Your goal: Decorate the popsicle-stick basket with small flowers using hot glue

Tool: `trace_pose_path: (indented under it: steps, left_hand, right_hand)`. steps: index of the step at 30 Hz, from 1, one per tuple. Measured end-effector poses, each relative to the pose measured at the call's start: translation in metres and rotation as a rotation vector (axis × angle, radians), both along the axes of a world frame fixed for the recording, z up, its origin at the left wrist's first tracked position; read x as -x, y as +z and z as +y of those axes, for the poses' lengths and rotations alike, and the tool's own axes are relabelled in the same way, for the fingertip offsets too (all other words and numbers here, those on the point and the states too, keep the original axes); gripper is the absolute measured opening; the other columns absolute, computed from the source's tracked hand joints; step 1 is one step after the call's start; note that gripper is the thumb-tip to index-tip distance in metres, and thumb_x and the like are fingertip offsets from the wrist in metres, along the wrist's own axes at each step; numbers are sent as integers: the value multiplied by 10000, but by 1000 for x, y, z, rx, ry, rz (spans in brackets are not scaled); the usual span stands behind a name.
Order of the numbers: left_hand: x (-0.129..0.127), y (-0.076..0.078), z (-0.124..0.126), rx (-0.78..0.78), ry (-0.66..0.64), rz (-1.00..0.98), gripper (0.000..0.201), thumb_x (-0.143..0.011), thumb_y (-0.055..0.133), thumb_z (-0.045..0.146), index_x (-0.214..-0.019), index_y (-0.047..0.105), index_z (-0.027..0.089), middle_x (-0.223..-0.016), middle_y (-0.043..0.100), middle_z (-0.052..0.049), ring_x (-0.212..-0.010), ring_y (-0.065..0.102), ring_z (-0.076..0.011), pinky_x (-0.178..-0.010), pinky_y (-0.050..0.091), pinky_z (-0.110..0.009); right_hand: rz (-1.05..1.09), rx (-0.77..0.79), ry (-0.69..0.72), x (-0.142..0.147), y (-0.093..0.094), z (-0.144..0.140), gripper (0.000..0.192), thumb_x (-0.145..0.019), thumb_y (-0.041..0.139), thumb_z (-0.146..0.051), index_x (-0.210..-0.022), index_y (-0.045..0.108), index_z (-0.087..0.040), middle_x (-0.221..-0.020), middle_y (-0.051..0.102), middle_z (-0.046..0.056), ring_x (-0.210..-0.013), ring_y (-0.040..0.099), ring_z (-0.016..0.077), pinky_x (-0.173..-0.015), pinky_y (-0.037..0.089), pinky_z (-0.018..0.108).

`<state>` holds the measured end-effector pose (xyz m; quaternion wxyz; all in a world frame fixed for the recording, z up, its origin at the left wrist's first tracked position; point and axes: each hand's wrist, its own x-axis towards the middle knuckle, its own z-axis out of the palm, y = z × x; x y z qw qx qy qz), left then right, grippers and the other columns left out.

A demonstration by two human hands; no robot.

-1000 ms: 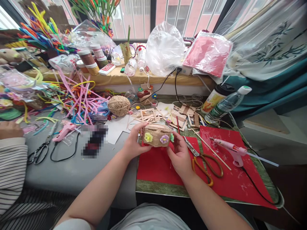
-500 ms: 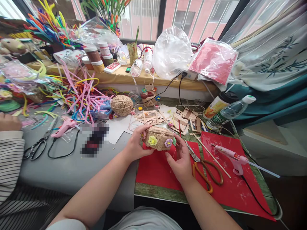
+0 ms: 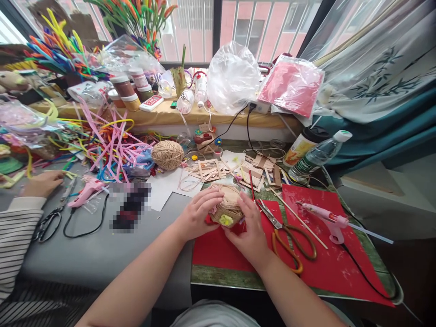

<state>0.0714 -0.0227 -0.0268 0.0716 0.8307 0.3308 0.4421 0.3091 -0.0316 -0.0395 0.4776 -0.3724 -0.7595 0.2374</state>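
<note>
We hold the twine-wrapped basket (image 3: 227, 208) with both hands above the red felt sheet (image 3: 221, 247); left hand (image 3: 199, 212) and right hand (image 3: 250, 229) fingers clasp its sides. Squeezing could, we judge, dislodge the yellow flower (image 3: 225, 220), perhaps only glued on.

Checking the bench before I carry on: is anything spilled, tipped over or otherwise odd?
Yes. A water bottle lies tipped on its side at the table's far right edge, cap on. Pipe cleaners sprawl in a loose tangle at far left. The twine basket held between left hand and right hand looks intact.
</note>
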Motion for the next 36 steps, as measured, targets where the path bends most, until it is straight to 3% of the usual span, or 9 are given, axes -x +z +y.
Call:
trace_pose_path:
  steps: [6, 11, 14, 17, 21, 24, 27, 32, 36]
  left_hand:
    - [-4, 3, -1, -18, 12, 41, 974, -848, 827, 251, -1650, 283, 346, -1572, 562, -151, -1511, 500, -357, -1240, 440, -652]
    - [-8, 2, -6, 62, 59, 45, 1074, -817, 872, 291, -1676, 231, 358, -1742, 296, -169, -1626, 284, -412, -1289, 312, -697]
    - [-3, -5, -3, 209, 69, -109, 1324, -697, 972, 426, -1707, 120, 328, -1791, 100, -186, -1661, 117, -445, -1312, 217, -705]
    - [6, -16, 7, 354, 38, -325, 1427, -632, 991, 536, -1710, 75, 346, -1805, 42, -157, -1672, 30, -428, -1345, 80, -662]
    - [13, -19, 15, 573, -65, -563, 1168, -767, 874, 626, -1687, 208, 351, -1790, 178, -140, -1673, 100, -396, -1352, 80, -620]
    - [10, -10, 11, 748, -181, -600, 1152, -700, 934, 594, -1645, 340, 313, -1740, 316, -167, -1629, 256, -431, -1324, 242, -592]
    - [5, 0, 3, 832, -198, -546, 1068, -657, 996, 402, -1573, 457, 293, -1637, 483, -173, -1491, 495, -430, -1216, 433, -543]
    - [2, 2, 1, 686, 39, -572, 615, -776, 900, 369, -1330, 674, 226, -1359, 698, -152, -1235, 684, -350, -1078, 527, -461]
    - [6, -1, 2, 523, 186, -516, 552, -824, 844, 356, -1337, 685, 231, -1338, 691, -145, -1248, 664, -332, -1101, 501, -448]
  right_hand:
    - [0, -30, 3, 0, 1, 4, 854, -846, 836, -214, -1572, 451, -444, -1543, 574, 56, -1490, 497, 369, -1250, 401, 679]
    - [72, -6, -67, -3, 5, 6, 800, -829, 839, -201, -1521, 503, -423, -1475, 618, 62, -1426, 557, 363, -1233, 430, 646]
    - [110, 0, -82, -6, 7, 6, 810, -800, 863, -199, -1500, 512, -409, -1473, 602, 74, -1434, 545, 363, -1241, 428, 631]
    - [221, 71, -73, -5, 7, 3, 803, -781, 875, -210, -1481, 515, -366, -1481, 581, 87, -1436, 546, 350, -1237, 447, 595]
    - [491, 338, 3, -1, 0, -1, 757, -817, 860, -271, -1474, 486, -318, -1448, 613, 106, -1334, 641, 306, -1133, 561, 496]
    - [580, 412, 95, 1, -6, -2, 762, -819, 859, -277, -1477, 478, -328, -1466, 602, 107, -1351, 633, 298, -1097, 587, 456]
    - [531, 380, 203, 1, -6, -4, 800, -802, 869, -250, -1491, 474, -349, -1488, 582, 102, -1357, 625, 308, -1097, 584, 459]
    - [283, 193, 212, -1, 5, -6, 950, -750, 903, -222, -1555, 426, -384, -1596, 491, 96, -1495, 485, 365, -1247, 423, 587]
    - [190, 91, 192, -3, 10, -6, 1052, -703, 961, -312, -1583, 395, -412, -1638, 431, 92, -1541, 408, 394, -1267, 375, 641]
